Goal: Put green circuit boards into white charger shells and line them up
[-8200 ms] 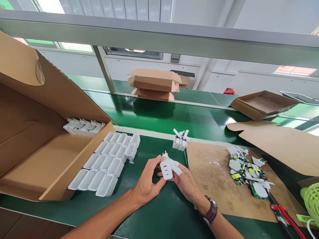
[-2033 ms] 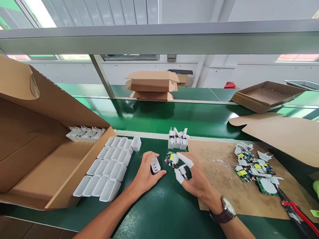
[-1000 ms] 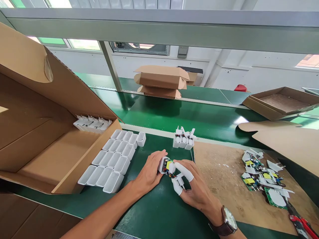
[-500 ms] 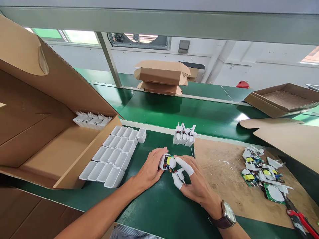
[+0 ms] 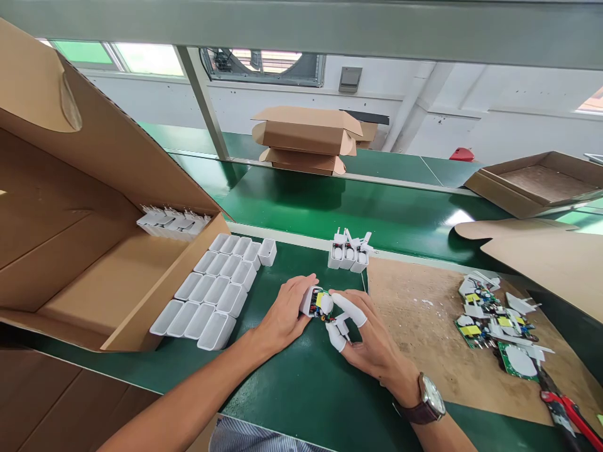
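My left hand [image 5: 287, 311] is closed round a small white plastic housing [image 5: 307, 301], tilted with its mouth toward the right. My right hand [image 5: 360, 326], with white cots on thumb and index finger, grips a circuit board [image 5: 323, 304] carrying a yellow part and a white round pad. The board's left end sits at the mouth of the housing; how deep it goes is hidden. A white plug-like piece [image 5: 340, 325] hangs by the board between my right thumb and finger. Left of my hands stand rows of open white housings [image 5: 217, 290].
Three filled housings [image 5: 348, 256] stand behind my hands. Circuit boards [image 5: 494, 320] and red-handled pliers [image 5: 563, 405] lie on a brown board [image 5: 405, 333] at right. A large open carton [image 5: 108, 282] with several white units inside occupies the left.
The view has tilted slightly, so the scene sits a little higher. Both hands keep their hold on the housing and circuit board, with hardly any movement.
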Action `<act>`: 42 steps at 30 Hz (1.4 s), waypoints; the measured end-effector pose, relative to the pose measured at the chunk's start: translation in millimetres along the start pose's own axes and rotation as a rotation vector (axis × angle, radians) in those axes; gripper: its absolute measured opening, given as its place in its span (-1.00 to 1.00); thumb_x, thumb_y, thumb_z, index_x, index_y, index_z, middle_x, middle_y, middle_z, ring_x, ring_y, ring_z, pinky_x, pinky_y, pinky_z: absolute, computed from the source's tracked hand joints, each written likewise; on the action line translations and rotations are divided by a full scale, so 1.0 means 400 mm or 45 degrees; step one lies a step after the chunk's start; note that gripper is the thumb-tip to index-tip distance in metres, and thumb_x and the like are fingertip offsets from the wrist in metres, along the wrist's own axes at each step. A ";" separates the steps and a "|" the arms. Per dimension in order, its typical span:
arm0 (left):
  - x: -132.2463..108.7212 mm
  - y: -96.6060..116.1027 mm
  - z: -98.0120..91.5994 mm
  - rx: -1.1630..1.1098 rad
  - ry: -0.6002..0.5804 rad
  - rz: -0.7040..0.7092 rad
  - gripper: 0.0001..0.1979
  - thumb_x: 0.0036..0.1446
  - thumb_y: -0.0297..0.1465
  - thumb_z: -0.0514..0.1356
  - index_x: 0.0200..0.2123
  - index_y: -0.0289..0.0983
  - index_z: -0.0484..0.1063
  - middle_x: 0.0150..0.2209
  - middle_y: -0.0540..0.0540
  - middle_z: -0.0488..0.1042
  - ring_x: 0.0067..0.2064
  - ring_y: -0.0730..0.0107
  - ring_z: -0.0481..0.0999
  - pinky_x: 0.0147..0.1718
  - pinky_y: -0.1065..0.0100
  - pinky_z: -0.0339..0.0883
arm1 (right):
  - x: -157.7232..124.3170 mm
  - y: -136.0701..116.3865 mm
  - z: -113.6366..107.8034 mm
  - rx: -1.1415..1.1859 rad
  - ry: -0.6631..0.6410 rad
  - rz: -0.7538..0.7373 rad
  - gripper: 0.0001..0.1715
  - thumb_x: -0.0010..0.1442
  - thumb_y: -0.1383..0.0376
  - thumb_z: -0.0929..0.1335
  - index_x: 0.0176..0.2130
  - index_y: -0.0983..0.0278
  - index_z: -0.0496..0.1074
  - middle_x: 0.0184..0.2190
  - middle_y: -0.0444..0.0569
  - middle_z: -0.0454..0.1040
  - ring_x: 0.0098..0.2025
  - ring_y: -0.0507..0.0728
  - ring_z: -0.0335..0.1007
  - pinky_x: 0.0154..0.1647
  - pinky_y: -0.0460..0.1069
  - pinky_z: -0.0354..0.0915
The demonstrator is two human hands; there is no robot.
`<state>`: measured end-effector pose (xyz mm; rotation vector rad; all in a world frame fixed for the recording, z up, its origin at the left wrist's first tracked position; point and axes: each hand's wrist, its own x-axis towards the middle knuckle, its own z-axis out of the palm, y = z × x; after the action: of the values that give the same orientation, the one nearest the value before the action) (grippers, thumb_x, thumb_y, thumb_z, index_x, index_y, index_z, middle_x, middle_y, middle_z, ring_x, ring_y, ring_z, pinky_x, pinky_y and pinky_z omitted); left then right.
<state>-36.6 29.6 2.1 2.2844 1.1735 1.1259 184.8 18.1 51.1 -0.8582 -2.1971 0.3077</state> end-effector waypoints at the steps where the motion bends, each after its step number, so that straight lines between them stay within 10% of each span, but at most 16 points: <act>1: 0.000 0.000 0.000 0.000 0.002 0.001 -0.25 0.24 -0.57 0.17 0.42 -0.10 -0.01 0.26 -0.25 0.38 0.28 0.02 0.37 0.24 -0.08 0.33 | -0.001 0.001 -0.001 -0.004 -0.004 0.000 -0.10 0.26 0.50 0.33 0.43 0.03 0.02 0.12 0.08 0.48 0.12 0.30 0.43 0.10 0.25 0.48; 12: -0.007 0.020 0.004 0.034 -0.070 -0.070 -0.29 0.27 -0.50 0.19 0.41 -0.09 0.04 0.26 -0.19 0.41 0.29 -0.03 0.32 0.20 -0.06 0.32 | -0.006 0.001 0.011 0.032 -0.054 -0.022 -0.21 0.29 0.50 0.31 0.40 0.10 0.11 0.13 0.10 0.47 0.15 0.29 0.39 0.14 0.26 0.45; 20: -0.006 0.023 0.011 -0.551 -0.112 -0.331 -0.34 0.35 -0.36 0.19 0.41 -0.09 0.00 0.35 -0.20 0.34 0.34 0.13 0.38 0.31 0.00 0.29 | -0.015 0.037 0.012 0.327 0.093 0.311 -0.56 0.48 0.35 0.19 0.25 0.08 0.34 0.20 0.05 0.46 0.23 0.20 0.43 0.25 0.20 0.43; 27: 0.000 0.042 -0.001 -0.750 -0.123 -0.551 -0.41 0.45 -0.20 0.05 0.43 -0.09 -0.06 0.36 -0.17 0.35 0.35 0.21 0.38 0.35 0.03 0.23 | -0.012 0.053 0.053 0.203 -0.100 0.083 -0.46 0.40 0.41 0.31 0.28 0.04 0.34 0.21 0.10 0.43 0.23 0.24 0.43 0.21 0.20 0.47; 42: -0.009 0.039 0.014 -0.501 0.097 -0.342 -0.13 0.29 -0.30 0.29 0.48 -0.05 -0.19 0.37 -0.27 0.29 0.33 0.06 0.39 0.30 -0.07 0.29 | -0.019 0.046 0.077 0.104 0.069 0.002 -0.51 0.29 0.54 0.29 0.11 0.15 0.44 0.02 0.12 0.48 0.00 0.22 0.54 -0.07 0.11 0.59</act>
<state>-25.2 17.8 6.1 1.7485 1.1274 1.2203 175.5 27.9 17.1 -0.8142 -2.1189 0.3675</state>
